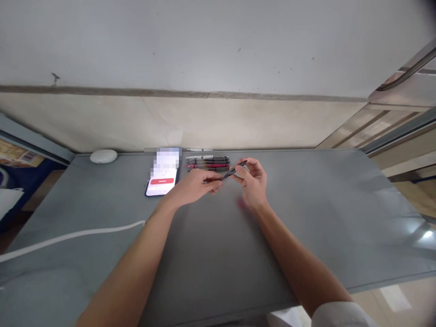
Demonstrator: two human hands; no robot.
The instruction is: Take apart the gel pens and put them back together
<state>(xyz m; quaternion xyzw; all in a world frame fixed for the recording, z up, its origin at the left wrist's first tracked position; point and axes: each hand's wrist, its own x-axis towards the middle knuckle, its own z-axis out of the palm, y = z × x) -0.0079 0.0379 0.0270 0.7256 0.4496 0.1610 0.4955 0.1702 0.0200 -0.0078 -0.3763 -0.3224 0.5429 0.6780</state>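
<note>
A black pen [233, 171] is held above the grey table, tilted up toward the right. My left hand [197, 185] pinches its lower end between thumb and fingers. Around its upper part, the fingers of my right hand [252, 181] are closed. Just behind my left hand lies a row of several pens [207, 161], side by side, with white, grey, black and red barrels. My left hand hides part of the nearest ones. A blurred reddish patch shows under my right wrist; I cannot make out what it is.
Left of the pens a phone [162, 175] with a lit screen lies against the wall. A white rounded case [103, 156] sits at the back left. One white cable [85, 232] crosses the left of the grey table [323, 204]. Metal frames stand at both sides.
</note>
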